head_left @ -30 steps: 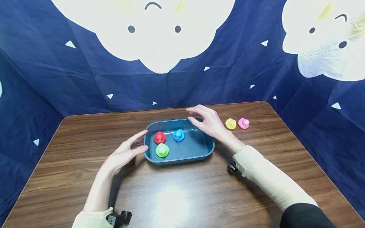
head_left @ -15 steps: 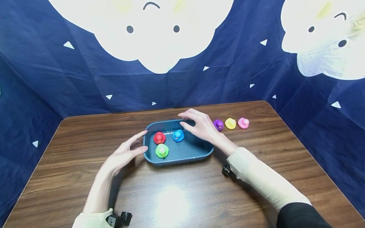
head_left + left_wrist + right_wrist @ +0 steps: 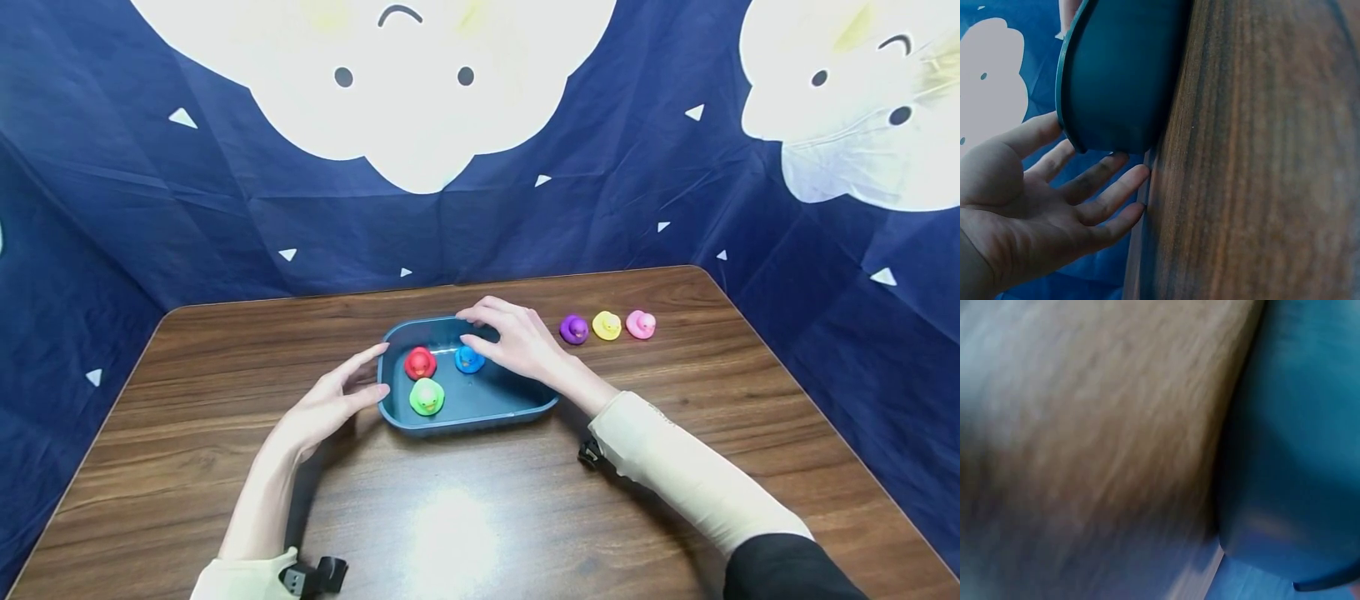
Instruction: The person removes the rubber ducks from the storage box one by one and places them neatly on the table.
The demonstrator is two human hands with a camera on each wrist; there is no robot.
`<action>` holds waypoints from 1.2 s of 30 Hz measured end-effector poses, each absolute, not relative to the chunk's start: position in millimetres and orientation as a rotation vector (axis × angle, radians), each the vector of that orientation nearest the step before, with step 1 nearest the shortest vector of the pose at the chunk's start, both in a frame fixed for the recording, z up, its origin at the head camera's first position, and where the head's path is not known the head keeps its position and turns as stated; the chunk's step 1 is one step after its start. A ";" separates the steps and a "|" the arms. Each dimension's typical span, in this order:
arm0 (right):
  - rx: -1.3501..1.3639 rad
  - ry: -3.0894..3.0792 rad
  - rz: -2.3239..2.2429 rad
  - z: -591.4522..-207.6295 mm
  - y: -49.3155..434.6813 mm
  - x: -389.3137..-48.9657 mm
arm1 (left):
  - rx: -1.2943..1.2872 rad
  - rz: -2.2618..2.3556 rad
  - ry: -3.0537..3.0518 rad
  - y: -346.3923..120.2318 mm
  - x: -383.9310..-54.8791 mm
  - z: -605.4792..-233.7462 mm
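Note:
A dark teal tray [image 3: 495, 404] holds a red rubber duck [image 3: 420, 363], a green rubber duck [image 3: 427, 397] and a blue rubber duck [image 3: 468, 359]. At the tray's left end my left hand [image 3: 318, 410] touches the rim with spread fingers; the left wrist view shows the fingers [image 3: 1104, 203] fanned against the tray's end wall. Above the right part of the tray is my right hand [image 3: 519, 340], thumb and fingers apart, with nothing seen between them. Its thumb tip is close to the blue duck and partly covers it. The right wrist view is blurred and barely shows that hand.
To the tray's right, a purple duck [image 3: 574, 329], a yellow duck [image 3: 607, 326] and a pink duck [image 3: 641, 324] stand in a row on the wooden table [image 3: 225, 367]. A blue cloth backdrop [image 3: 322, 208] with white clouds rises behind the table.
My right hand has moved left and slightly nearer over the tray, towards the blue duck. This has uncovered the purple duck. My left hand has stayed at the tray's left end.

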State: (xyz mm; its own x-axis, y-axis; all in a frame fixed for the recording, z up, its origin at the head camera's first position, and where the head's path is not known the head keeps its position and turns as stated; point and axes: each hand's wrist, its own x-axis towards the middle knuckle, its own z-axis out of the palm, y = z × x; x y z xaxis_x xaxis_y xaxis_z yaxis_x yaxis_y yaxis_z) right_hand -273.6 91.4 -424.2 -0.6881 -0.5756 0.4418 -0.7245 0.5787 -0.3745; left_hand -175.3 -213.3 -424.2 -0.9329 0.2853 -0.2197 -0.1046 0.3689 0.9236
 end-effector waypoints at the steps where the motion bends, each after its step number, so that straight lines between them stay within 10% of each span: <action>1: 1.074 -2.545 0.769 -424.7 90.7 -273.4 | 0.159 1.585 2.292 -212.9 -175.3 -424.0; 36: 1.074 -2.771 0.411 -430.3 85.0 -271.3 | 0.171 1.592 2.298 -213.1 -175.1 -425.1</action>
